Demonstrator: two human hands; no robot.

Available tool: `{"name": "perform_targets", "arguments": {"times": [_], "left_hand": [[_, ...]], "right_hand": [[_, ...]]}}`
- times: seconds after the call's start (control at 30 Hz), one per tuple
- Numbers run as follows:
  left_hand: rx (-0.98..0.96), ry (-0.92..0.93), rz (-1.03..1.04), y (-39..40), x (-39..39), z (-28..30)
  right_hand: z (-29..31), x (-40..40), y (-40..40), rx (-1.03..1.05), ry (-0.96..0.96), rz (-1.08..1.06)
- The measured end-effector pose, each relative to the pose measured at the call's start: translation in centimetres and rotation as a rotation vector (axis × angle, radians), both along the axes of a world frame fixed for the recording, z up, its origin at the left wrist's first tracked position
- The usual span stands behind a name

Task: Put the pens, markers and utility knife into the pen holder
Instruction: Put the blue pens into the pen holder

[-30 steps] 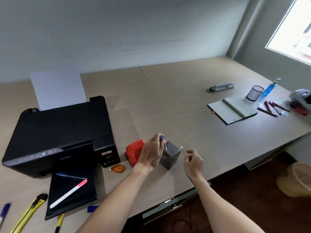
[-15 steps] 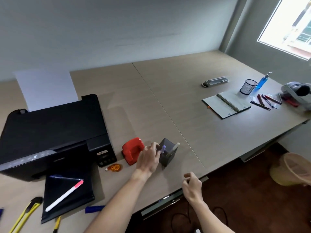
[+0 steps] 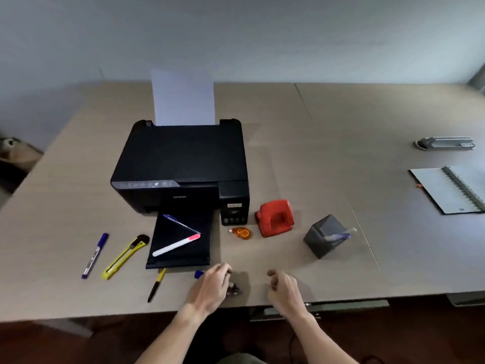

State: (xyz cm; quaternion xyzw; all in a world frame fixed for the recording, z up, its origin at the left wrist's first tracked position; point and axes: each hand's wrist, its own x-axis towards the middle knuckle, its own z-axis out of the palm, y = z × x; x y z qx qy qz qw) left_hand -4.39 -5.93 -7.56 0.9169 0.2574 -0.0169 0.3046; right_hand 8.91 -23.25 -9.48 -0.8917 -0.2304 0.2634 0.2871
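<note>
Wooden desk (image 3: pixel 328 158), left hand (image 3: pixel 210 290) over blue marker (image 3: pixel 198 274), fingers spread

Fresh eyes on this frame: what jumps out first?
The big black inkjet printer with a white sheet standing in its rear feed dominates the middle of the beige wooden desk. Right of it sit a bright red hole punch and the tilted grey square pen holder. A yellow utility knife lies at front left.
</note>
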Motion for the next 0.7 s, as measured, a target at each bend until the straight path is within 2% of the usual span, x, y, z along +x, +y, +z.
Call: {"name": "perform_targets", "arguments": {"times": [0.17,0.27,0.53,0.7], "left_hand": [[0.123,0.096,0.084,1.0,-4.6,-1.1],[0.176,0.172,0.117,1.7,-5.4,-1.4],[0.301,0.308,0.087,2.3,-3.9,-1.5],[0.238,0.26,-0.014,0.8,-2.3,-2.2]], "right_hand": [[-0.3,-2.7,4.1,-0.066,-0.044,0.338],[-0.7,-3.9,5.3,-0.093,-0.106,0.455],[-1.5,-3.3,4.7,-0.157,-0.292,0.477],[-1.0,-1.2,1.8,-0.297,-0.355,0.428]]}}
